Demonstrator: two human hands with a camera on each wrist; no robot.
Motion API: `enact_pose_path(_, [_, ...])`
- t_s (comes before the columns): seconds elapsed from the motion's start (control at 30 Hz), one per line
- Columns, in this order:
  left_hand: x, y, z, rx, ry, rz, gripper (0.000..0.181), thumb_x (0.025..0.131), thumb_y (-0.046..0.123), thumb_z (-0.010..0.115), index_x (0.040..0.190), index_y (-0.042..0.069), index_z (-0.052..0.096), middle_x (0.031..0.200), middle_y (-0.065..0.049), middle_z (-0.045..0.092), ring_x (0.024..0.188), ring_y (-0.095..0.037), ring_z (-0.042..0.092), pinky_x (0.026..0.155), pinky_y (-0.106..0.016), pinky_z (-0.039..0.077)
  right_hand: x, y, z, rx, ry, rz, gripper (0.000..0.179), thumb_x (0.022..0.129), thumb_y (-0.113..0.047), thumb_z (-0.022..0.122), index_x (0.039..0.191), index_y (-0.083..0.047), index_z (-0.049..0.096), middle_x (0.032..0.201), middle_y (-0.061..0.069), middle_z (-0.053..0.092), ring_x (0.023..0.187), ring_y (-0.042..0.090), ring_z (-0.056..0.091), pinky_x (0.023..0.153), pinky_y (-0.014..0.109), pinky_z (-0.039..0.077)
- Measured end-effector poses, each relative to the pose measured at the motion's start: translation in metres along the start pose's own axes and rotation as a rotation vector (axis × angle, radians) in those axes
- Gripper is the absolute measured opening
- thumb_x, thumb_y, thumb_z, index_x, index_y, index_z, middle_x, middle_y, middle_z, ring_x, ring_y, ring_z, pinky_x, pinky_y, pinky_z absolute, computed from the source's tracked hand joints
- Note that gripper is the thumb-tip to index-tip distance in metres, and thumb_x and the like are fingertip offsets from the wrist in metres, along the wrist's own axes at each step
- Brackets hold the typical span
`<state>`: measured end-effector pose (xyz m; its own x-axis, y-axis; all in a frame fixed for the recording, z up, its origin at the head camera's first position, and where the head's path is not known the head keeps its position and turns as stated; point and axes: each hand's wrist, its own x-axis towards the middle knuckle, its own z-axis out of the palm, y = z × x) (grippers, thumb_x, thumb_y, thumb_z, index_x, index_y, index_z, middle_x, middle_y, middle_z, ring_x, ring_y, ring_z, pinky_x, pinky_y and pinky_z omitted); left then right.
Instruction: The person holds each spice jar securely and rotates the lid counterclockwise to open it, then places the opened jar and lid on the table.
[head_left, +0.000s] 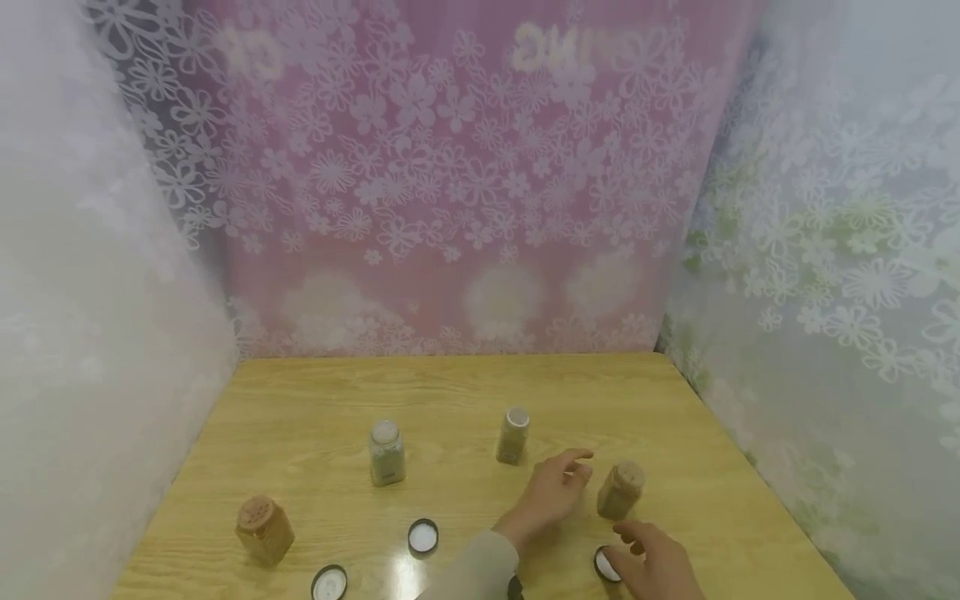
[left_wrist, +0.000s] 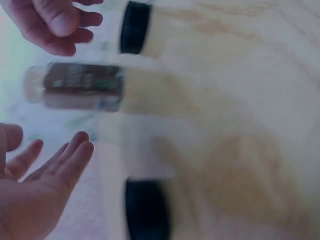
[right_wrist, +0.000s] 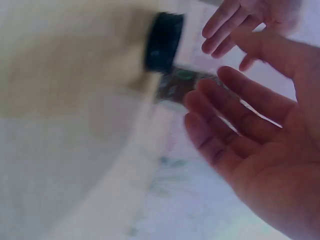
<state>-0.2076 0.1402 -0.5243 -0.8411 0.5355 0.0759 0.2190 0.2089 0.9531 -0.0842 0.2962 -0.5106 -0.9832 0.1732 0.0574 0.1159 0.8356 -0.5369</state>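
Observation:
My left hand (head_left: pixel 555 492) hovers over the table with its fingers loosely extended and holds nothing. Just right of it stands a small spice jar (head_left: pixel 619 492) with a pale top; the left wrist view shows its dark label. The right hand (head_left: pixel 662 565) is beside a round black-rimmed lid (head_left: pixel 604 564), its fingers relaxed. Seen in the right wrist view, the right hand's fingers (right_wrist: pixel 212 145) are spread and empty, with the black lid (right_wrist: pixel 165 42) apart from them. The jar (left_wrist: pixel 82 85) stands between both hands in the left wrist view.
A brown jar (head_left: pixel 264 531) with a holed top stands at left. Two more jars, one greyish (head_left: pixel 387 454) and one slimmer (head_left: pixel 513 437), stand farther back. Black-rimmed lids lie at the middle (head_left: pixel 423 537) and front left (head_left: pixel 329 583). Patterned curtains (head_left: pixel 450 167) surround the wooden table (head_left: pixel 315 400).

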Motion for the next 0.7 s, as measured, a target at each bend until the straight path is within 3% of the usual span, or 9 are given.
enact_pose_path(0.13, [-0.014,0.008,-0.024,0.002,0.098,0.097,0.03,0.111,0.027,0.056,0.129,0.008,0.071,0.114,-0.007,0.077,0.087,-0.006,0.073,0.073,-0.021,0.06,-0.002,-0.023,-0.003,0.01,0.158,-0.108,0.008,0.091,-0.014,0.082,0.097,-0.014,0.077,0.086,-0.009,0.074,0.077,0.003,0.066,0.069,0.023,0.057])
enact_pose_path(0.27, [-0.033,0.016,-0.05,-0.008,0.175,0.171,0.026,0.11,0.024,0.058,0.118,0.005,0.074,0.098,-0.004,0.077,0.075,-0.001,0.069,0.064,-0.014,0.056,0.003,-0.041,0.001,0.072,0.288,-0.282,0.016,0.087,-0.003,0.082,0.089,-0.018,0.075,0.081,-0.014,0.073,0.073,-0.007,0.06,0.065,0.019,0.054])
enact_pose_path(0.37, [-0.046,0.026,-0.075,0.036,0.249,0.224,0.023,0.109,0.02,0.059,0.114,0.004,0.076,0.088,-0.005,0.076,0.067,0.003,0.063,0.061,-0.014,0.055,0.009,-0.058,0.001,0.117,0.299,-0.338,0.019,0.087,-0.001,0.081,0.089,-0.018,0.074,0.083,-0.013,0.075,0.074,-0.008,0.06,0.065,0.019,0.055])
enact_pose_path(0.53, [-0.064,0.045,-0.132,0.256,0.418,0.281,0.023,0.109,0.017,0.06,0.116,0.002,0.077,0.094,-0.009,0.08,0.071,-0.006,0.066,0.064,-0.019,0.056,0.02,-0.092,-0.002,0.149,0.189,-0.295,0.007,0.096,-0.014,0.078,0.097,-0.021,0.076,0.092,-0.014,0.074,0.084,-0.003,0.063,0.073,0.025,0.058])
enact_pose_path(0.6, [-0.072,0.051,-0.157,0.38,0.484,0.293,0.025,0.109,0.017,0.06,0.119,0.001,0.076,0.104,-0.011,0.08,0.081,-0.015,0.073,0.07,-0.026,0.062,0.025,-0.104,-0.003,0.143,0.163,-0.309,0.004,0.099,-0.021,0.076,0.103,-0.02,0.077,0.097,-0.013,0.075,0.089,0.003,0.065,0.075,0.028,0.058])
enact_pose_path(0.7, [-0.081,0.057,-0.19,0.577,0.561,0.32,0.026,0.108,0.017,0.062,0.121,-0.002,0.075,0.112,-0.016,0.08,0.097,-0.03,0.078,0.083,-0.041,0.066,0.036,-0.117,-0.002,0.141,0.166,-0.377,0.015,0.101,-0.025,0.074,0.112,-0.016,0.077,0.11,-0.004,0.078,0.101,0.016,0.071,0.081,0.038,0.063])
